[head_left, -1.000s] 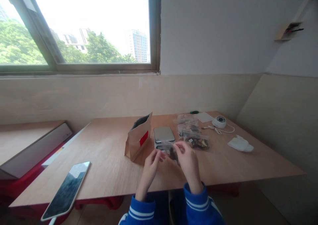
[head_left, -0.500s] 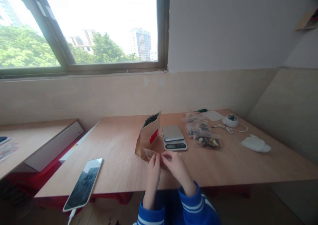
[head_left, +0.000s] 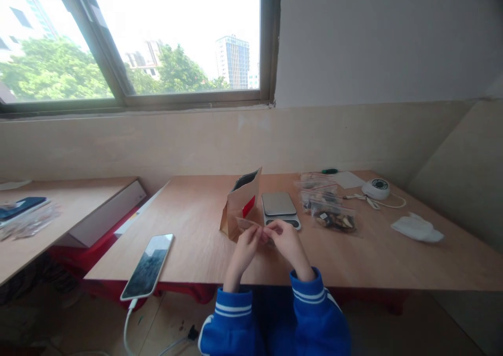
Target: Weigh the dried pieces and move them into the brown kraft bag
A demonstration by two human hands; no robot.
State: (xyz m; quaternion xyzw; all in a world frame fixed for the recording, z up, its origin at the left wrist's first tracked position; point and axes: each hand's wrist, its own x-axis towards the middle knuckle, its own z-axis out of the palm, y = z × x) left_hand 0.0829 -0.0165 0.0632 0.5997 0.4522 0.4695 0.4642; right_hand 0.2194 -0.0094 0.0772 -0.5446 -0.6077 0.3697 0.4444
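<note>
Both my hands meet over the front of the table, pinching a clear plastic bag (head_left: 244, 222) along its top edge. My left hand (head_left: 247, 246) has its fingers closed on the bag's left part. Close beside it, my right hand (head_left: 283, 239) grips the same edge with thumb and forefinger. Most of the bag is hidden behind my fingers, and I cannot make out what is in it. Just behind stands a brown paper pouch (head_left: 236, 209) with a red label, its top open. A kitchen scale (head_left: 279, 205) with a bare metal plate sits behind my right hand.
Several zip bags of dark dried pieces (head_left: 336, 220) lie right of the scale. Farther right are a white dome camera (head_left: 376, 189) with its cable and a crumpled white tissue (head_left: 417, 227). A phone (head_left: 148, 267) on a charging cable overhangs the front left table edge.
The view has shifted a little, moving most things right and up in the picture. Both hands still pinch the bag, now raised slightly and overlapping the scale's front.
</note>
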